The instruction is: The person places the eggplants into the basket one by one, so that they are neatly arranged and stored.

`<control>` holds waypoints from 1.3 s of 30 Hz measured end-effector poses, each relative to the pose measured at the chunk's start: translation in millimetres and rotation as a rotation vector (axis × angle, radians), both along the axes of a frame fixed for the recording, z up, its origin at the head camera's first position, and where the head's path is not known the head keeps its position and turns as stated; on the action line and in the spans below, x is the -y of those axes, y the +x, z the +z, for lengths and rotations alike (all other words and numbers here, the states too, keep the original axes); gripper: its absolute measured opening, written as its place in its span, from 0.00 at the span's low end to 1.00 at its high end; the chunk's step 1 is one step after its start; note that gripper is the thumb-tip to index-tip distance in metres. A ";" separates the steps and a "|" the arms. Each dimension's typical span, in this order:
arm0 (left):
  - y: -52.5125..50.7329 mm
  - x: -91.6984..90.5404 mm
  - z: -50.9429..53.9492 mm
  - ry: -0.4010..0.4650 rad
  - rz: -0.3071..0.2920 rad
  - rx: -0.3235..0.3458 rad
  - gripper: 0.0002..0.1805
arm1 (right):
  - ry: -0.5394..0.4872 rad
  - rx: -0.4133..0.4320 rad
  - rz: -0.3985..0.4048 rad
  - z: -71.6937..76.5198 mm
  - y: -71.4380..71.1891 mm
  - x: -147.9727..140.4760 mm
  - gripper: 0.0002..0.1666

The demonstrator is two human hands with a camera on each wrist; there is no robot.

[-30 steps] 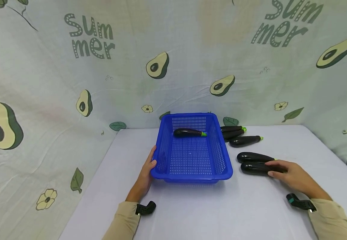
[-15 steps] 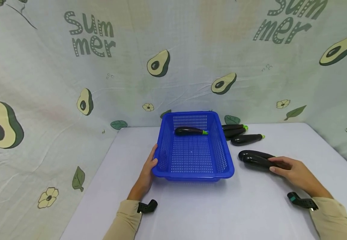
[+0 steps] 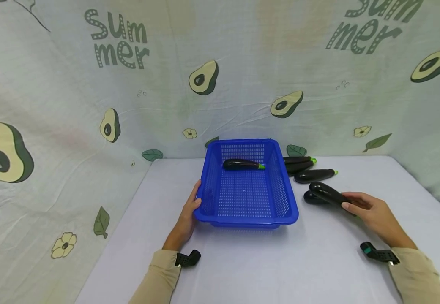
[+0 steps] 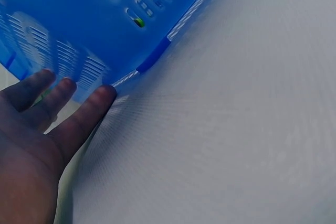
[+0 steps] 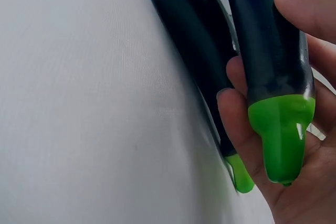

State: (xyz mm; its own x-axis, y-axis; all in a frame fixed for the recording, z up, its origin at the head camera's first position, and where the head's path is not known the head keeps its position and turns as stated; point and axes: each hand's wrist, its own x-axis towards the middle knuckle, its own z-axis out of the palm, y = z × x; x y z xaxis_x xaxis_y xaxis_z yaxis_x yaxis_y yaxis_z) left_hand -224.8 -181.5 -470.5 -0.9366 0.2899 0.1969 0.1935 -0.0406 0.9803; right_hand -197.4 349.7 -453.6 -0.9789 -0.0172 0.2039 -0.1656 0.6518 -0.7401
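My right hand (image 3: 375,215) grips a glossy black eggplant (image 3: 329,193) near its green stem end, fingers and thumb around it. In the right wrist view the bright green cap (image 5: 281,124) of this eggplant stands free by the palm. Another eggplant (image 3: 313,198) lies on the table just behind and under it, partly covered in the head view. At the left side of a blue perforated plastic basket (image 3: 244,221), my left hand (image 3: 184,219) touches the wall and rim with its fingers (image 4: 79,121) fairly straight. A single eggplant (image 3: 242,164) lies inside at the basket's far end.
Behind the basket's right side lie several more eggplants (image 3: 315,175), some partly hidden by its wall. The table has a white cover (image 3: 265,266). A cloth printed with avocados (image 3: 203,77) hangs along the back and sides.
My right hand has raised the front eggplant; its rounded end now tilts up over the one behind it. My left hand stays at the basket. The head view has shifted slightly.
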 end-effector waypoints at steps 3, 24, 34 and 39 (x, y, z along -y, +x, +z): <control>-1.5 -0.8 0.2 0.004 0.000 0.001 0.34 | -0.009 -0.008 -0.008 1.3 -3.1 1.2 0.33; 1.1 2.1 -5.0 0.014 -0.003 0.001 0.33 | -0.246 -0.023 0.060 11.5 -30.6 30.8 0.33; 0.1 0.0 -7.5 0.008 -0.003 -0.001 0.33 | -0.271 -0.023 0.046 18.0 -42.4 43.4 0.35; -0.2 0.6 -3.6 0.005 -0.008 -0.011 0.33 | -0.265 -0.030 0.050 19.4 -44.9 45.5 0.35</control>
